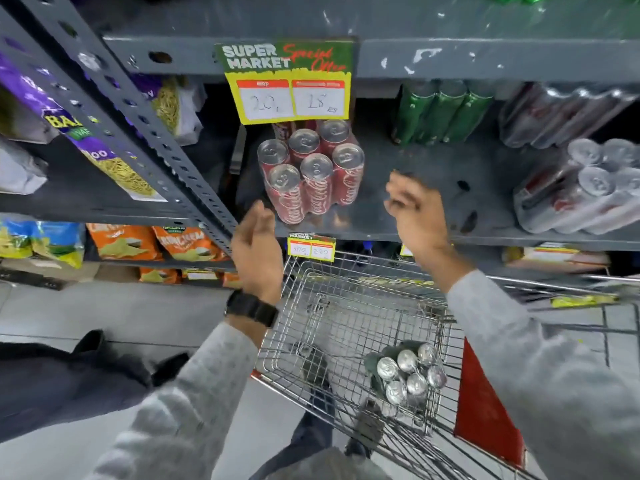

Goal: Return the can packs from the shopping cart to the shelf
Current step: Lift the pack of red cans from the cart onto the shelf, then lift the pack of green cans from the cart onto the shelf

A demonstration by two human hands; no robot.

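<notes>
A shrink-wrapped pack of red cans (311, 174) stands upright on the grey shelf (433, 188), near its front edge. My left hand (256, 244) hovers just below and left of the pack, fingers apart, holding nothing. To the right of the pack my right hand (415, 213) is raised over the shelf edge, fingers loosely curled and empty. Neither hand touches the pack. Below, a pack of green cans (408, 374) lies in the wire shopping cart (346, 306).
Green can packs (443, 112) and silver can packs (581, 188) stand further right on the same shelf. A yellow price sign (291, 98) hangs above the red pack. Snack bags (114, 161) fill the left shelves behind a slanted upright post (145, 133).
</notes>
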